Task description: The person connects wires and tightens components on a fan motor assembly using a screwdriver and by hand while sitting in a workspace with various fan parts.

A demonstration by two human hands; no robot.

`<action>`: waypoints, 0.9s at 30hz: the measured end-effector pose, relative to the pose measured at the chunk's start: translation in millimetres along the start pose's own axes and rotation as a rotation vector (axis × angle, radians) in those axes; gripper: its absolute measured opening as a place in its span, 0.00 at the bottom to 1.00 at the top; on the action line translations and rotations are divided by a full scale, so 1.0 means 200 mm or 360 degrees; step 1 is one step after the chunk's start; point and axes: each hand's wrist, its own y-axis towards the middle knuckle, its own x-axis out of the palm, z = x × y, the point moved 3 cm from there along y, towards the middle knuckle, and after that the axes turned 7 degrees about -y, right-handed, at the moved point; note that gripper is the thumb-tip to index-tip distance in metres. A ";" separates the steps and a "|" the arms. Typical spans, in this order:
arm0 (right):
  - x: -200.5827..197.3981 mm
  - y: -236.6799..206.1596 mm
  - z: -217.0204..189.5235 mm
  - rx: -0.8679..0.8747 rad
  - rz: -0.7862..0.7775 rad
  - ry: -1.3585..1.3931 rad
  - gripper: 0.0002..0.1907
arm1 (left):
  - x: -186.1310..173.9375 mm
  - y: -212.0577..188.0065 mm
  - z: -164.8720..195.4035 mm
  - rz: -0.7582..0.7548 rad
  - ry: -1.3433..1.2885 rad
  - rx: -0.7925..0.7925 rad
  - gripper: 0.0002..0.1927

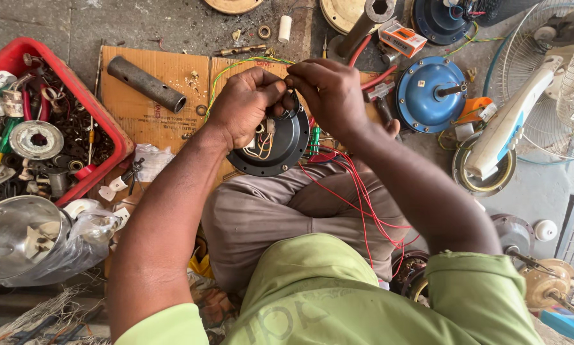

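Note:
My left hand (245, 105) grips the upper edge of a round black motor cover (277, 150) held above my lap. My right hand (328, 92) meets it at the cover's top, fingertips pinched on thin wires there. Inside the cover are pale wires and a small white part. Red wires (357, 195) trail from under my right forearm down across my lap. A yellow-green wire (236, 67) arcs over the cardboard behind my left hand.
A red crate (111, 128) of small parts stands at left, a grey metal tube (146, 84) lies on cardboard. A blue motor housing (427, 96) and a white fan guard (549, 83) lie at right. A steel bowl (9, 236) sits lower left.

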 end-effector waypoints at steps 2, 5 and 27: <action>0.07 -0.05 0.03 0.0214 0.0039 0.0100 0.07 | -0.01 0.00 0.01 0.0016 -0.0014 -0.0050 0.06; 0.16 -0.12 0.10 0.0481 -0.0045 0.0496 0.12 | -0.01 -0.01 0.02 0.0005 -0.0050 -0.0083 0.07; 0.18 -0.19 0.27 0.0807 -0.0392 0.1193 0.20 | 0.03 0.03 -0.01 -0.0011 0.0337 0.0475 0.06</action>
